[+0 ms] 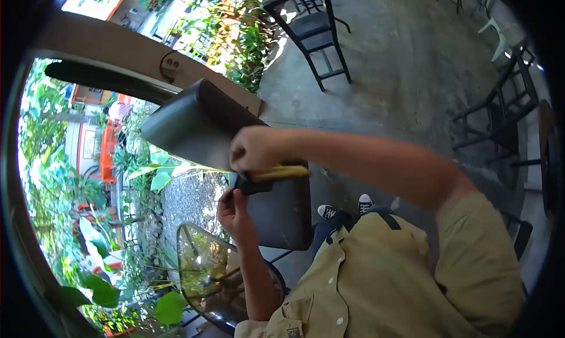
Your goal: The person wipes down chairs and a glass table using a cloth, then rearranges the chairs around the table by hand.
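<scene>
My left hand pinches a small dark object between thumb and fingers, at the centre-left of the head view. Just above it, my right hand is closed, with its fingers curled down towards the same spot. A yellow, strip-like piece lies along the top of the dark object and reaches right from under my right hand. What my right fingers grip is hidden. Both hands are over a dark brown padded seat, and its backrest rises behind them.
A glass-topped table stands at the lower left, beside a window opening with plants outside. A black chair is on the concrete floor ahead; more dark chairs stand at right. A wall socket is at upper left.
</scene>
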Demonstrator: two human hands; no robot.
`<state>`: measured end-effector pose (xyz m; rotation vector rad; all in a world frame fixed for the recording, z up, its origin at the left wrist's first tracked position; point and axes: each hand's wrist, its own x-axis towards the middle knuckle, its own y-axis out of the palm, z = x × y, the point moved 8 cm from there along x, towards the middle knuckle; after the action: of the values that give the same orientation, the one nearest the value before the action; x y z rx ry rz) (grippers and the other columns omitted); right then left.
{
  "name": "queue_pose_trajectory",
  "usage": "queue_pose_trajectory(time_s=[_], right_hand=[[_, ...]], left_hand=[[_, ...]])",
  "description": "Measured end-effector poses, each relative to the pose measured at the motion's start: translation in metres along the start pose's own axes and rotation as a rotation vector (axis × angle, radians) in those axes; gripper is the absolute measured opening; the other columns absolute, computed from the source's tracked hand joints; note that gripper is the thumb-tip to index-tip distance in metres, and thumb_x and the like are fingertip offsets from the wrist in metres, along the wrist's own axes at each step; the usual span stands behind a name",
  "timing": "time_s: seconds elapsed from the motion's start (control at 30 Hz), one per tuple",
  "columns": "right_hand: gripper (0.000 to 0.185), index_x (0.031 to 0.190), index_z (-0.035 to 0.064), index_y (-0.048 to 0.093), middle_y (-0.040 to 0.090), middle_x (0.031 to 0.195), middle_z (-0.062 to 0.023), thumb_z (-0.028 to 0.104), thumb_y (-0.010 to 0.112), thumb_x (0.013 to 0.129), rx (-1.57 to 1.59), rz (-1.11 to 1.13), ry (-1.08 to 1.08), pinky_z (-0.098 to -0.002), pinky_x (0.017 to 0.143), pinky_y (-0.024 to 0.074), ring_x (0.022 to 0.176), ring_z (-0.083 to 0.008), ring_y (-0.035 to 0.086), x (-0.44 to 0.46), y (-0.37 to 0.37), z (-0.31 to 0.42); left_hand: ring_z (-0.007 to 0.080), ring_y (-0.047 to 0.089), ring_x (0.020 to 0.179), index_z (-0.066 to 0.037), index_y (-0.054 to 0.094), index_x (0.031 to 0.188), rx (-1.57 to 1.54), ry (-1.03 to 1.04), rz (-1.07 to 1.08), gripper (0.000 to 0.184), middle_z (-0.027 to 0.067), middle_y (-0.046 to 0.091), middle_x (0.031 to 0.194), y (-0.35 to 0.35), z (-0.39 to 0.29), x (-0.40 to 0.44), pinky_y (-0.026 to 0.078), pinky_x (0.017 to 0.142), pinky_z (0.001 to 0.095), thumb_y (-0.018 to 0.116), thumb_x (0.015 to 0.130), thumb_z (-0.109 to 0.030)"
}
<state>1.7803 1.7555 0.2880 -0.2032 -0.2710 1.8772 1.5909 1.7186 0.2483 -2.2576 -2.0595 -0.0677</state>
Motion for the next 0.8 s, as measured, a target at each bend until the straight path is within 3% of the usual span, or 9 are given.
queue_pose_trajectory(time_s=[0.07, 0.17, 0.23, 0.4, 0.8], right_hand=[[0.020, 0.098, 0.0000, 0.070, 0.070, 0.083, -0.0076, 0.009, 0.069, 0.080, 0.102, -0.051, -0.137, -0.0319, 0.067, 0.0499, 0.070, -0.0202, 0.062, -0.024, 0.014, -0.002], [0.019, 0.097, 0.0003, 0.070, 0.070, 0.085, -0.0088, 0.006, 0.069, 0.079, -0.002, -0.075, -0.138, -0.0327, 0.067, 0.0496, 0.070, -0.0228, 0.062, -0.057, 0.020, 0.005], [0.015, 0.092, 0.0007, 0.068, 0.069, 0.085, -0.0105, 0.002, 0.069, 0.077, -0.156, -0.209, -0.179, -0.0349, 0.066, 0.0491, 0.069, -0.0266, 0.061, -0.067, 0.023, 0.003], [0.014, 0.089, 0.0016, 0.066, 0.067, 0.084, -0.0113, 0.004, 0.071, 0.076, -0.210, -0.307, -0.245, -0.0369, 0.066, 0.0483, 0.069, -0.0290, 0.060, -0.082, 0.026, -0.002], [0.017, 0.088, 0.0044, 0.063, 0.065, 0.083, -0.0090, 0.008, 0.073, 0.075, -0.342, -0.244, -0.206, -0.0352, 0.067, 0.0467, 0.069, -0.0273, 0.058, -0.097, 0.021, -0.004]], left_hand=[[0.0129, 0.063, 0.091, 0.001, 0.060, 0.117, 0.001, -0.045, 0.071, 0.023, 0.0108, 0.067, 0.104, 0.010, 0.001, -0.007, 0.051, 0.085, 0.0237, 0.061, 0.099, -0.013], [0.0131, 0.063, 0.093, 0.002, 0.060, 0.118, -0.015, -0.052, 0.106, 0.024, 0.0117, 0.068, 0.106, 0.018, 0.002, -0.017, 0.050, 0.086, 0.0237, 0.060, 0.099, -0.011], [0.0133, 0.063, 0.095, 0.003, 0.060, 0.120, -0.016, -0.064, 0.161, 0.024, 0.0126, 0.068, 0.108, 0.026, 0.003, -0.024, 0.050, 0.087, 0.0236, 0.059, 0.099, -0.009], [0.0142, 0.064, 0.096, 0.005, 0.061, 0.119, -0.043, -0.069, 0.157, 0.024, 0.0128, 0.068, 0.110, 0.033, 0.003, -0.037, 0.050, 0.088, 0.0235, 0.058, 0.099, -0.007], [0.0140, 0.062, 0.092, 0.003, 0.063, 0.114, 0.071, -0.077, 0.382, 0.025, 0.0109, 0.067, 0.105, 0.032, -0.004, -0.042, 0.049, 0.087, 0.0244, 0.062, 0.090, 0.007]])
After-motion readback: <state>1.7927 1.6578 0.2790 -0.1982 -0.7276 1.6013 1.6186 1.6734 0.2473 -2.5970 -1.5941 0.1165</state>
